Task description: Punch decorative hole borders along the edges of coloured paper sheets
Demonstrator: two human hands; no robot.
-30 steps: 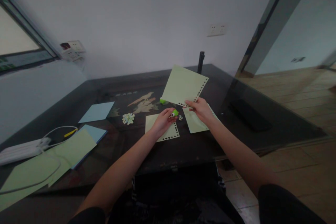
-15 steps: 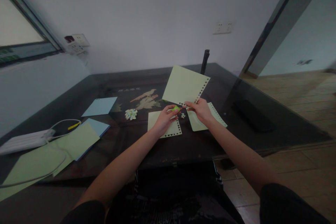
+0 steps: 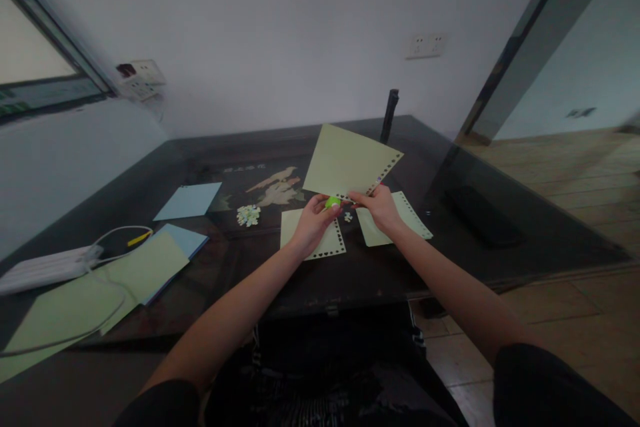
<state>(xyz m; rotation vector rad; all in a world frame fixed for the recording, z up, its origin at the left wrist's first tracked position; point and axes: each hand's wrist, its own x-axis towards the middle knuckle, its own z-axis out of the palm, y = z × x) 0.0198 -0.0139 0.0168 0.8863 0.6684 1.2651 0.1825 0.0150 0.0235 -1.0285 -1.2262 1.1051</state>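
Note:
My left hand (image 3: 309, 227) is closed around a small green paper punch (image 3: 333, 202), which sits against the near edge of a pale yellow-green sheet (image 3: 347, 161). The fingers of my right hand (image 3: 384, 210) pinch that raised sheet near its right corner. Cut-out holes run along the sheet's right edge and part of its near edge. Beneath my left hand lies a second punched sheet (image 3: 290, 220), partly covered by it. A third punched sheet (image 3: 369, 232) rests under my right hand. Between them is a little heap of paper cut-outs (image 3: 348, 217).
A larger pile of cut-outs (image 3: 249, 215) lies left of the sheets. Further left are a light blue sheet (image 3: 187, 201), stacked paper (image 3: 160, 260), a yellow item (image 3: 139, 239) and a white power strip (image 3: 47, 270) with its cable. A dark case (image 3: 483, 217) is at the right.
The raised sheet has shifted slightly left and tilted, and its near edge now meets the green punch. My left hand has moved up a little toward it with the punch.

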